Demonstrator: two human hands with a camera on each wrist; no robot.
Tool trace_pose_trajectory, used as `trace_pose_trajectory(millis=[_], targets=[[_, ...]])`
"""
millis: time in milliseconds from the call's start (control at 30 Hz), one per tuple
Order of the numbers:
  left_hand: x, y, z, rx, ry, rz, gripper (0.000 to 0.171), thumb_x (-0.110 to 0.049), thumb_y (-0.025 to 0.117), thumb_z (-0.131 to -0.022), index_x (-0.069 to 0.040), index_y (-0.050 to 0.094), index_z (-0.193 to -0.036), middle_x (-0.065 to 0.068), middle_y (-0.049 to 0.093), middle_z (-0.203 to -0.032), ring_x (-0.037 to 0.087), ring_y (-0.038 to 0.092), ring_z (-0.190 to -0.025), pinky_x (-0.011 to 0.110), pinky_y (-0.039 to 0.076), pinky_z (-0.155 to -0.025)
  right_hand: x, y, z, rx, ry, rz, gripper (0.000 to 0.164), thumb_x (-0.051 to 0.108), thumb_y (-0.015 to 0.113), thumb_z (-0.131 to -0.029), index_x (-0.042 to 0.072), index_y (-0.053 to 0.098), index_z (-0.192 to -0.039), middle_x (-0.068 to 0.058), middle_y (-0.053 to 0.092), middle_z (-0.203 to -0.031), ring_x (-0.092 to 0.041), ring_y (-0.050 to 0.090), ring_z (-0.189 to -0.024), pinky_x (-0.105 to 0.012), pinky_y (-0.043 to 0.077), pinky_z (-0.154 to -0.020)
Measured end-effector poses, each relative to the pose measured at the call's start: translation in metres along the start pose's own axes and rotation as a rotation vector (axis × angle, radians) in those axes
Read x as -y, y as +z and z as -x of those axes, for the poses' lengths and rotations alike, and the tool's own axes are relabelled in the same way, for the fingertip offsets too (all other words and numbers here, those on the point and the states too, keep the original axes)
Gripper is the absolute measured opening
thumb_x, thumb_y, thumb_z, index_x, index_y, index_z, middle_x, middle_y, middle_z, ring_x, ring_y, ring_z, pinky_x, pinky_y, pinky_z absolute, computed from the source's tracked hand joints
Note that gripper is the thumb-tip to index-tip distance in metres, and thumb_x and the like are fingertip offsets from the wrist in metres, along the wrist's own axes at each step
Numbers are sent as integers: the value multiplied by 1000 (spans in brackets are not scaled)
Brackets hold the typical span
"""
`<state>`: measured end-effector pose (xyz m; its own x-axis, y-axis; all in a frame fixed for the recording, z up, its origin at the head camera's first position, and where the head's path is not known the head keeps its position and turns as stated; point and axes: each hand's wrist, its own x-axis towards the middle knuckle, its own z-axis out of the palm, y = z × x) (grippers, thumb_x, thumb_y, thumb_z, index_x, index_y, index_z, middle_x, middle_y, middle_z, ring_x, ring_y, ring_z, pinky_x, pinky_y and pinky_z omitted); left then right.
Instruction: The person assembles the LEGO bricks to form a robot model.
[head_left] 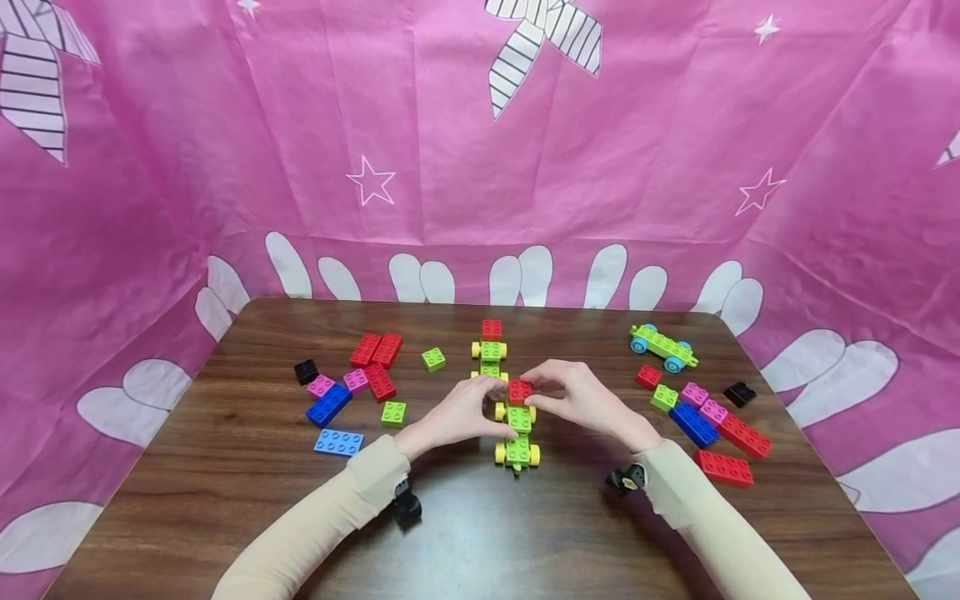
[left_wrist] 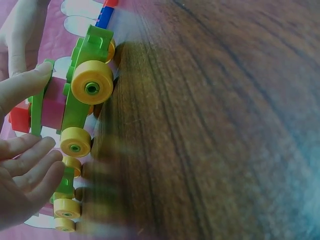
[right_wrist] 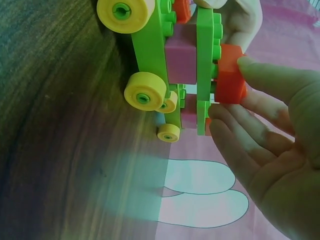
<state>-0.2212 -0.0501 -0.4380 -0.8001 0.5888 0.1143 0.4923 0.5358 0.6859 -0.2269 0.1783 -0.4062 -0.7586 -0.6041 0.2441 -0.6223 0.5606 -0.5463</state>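
A lime-green wheeled toy car base (head_left: 518,451) with yellow wheels stands on the table between the hands. On it sits a pink brick (right_wrist: 181,57), topped by a flat green plate (right_wrist: 204,57). The left hand (head_left: 465,412) holds that plate between its thumb and fingers. At the plate's outer side is a red brick (right_wrist: 230,75), which the right hand (head_left: 587,398) pinches between thumb and index finger; the brick touches the plate's studs. Whether it is fully pressed down cannot be told. Behind stands a second yellow-wheeled car (head_left: 491,351) with a red brick (head_left: 491,327) at its far end.
Loose red, pink, black, green and blue bricks lie at the left, including a light blue brick (head_left: 339,442). More lie at the right, among them a dark blue brick (head_left: 693,423). A green car base with blue wheels (head_left: 663,347) stands back right. Pink cloth (head_left: 465,192) hangs behind.
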Motion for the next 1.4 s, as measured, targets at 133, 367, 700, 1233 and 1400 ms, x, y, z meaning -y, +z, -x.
trace_pose_trajectory(millis=[133,367,700,1233,1400], targets=[[1,1,-1,-1,1,2,63,-43,80,-70,-9,58,-118,3,66,-108,15,61,-101,33,50,-91,1,1,0,-7,7,-21,29,26,73,-81,19,67,-108,9,70,-101,-5,65,-91,-31,56,-80],[1,1,-1,4,10,-17,59,-44,79,-70,-10,59,-114,3,66,-105,16,61,-99,31,50,-89,1,4,1,-1,24,-38,28,25,73,-81,18,67,-107,7,70,-102,-7,66,-92,-31,56,-81],[3,1,-2,16,-7,-12,64,-44,79,-70,-8,58,-119,5,66,-108,17,61,-102,31,49,-91,0,5,1,-18,-9,-29,27,26,73,-80,18,68,-106,8,70,-99,-5,66,-89,-26,56,-78],[5,1,-1,23,8,-55,61,-48,76,-72,-12,60,-117,2,64,-108,15,59,-102,31,48,-90,5,5,2,-26,17,10,30,26,73,-81,19,69,-110,9,65,-99,-5,61,-87,-18,54,-72],[5,1,-1,19,3,-74,64,-49,76,-71,-12,60,-120,1,64,-108,16,58,-104,33,47,-91,7,5,1,-25,14,18,29,23,72,-82,19,69,-110,10,64,-99,-4,60,-84,-18,54,-71]])
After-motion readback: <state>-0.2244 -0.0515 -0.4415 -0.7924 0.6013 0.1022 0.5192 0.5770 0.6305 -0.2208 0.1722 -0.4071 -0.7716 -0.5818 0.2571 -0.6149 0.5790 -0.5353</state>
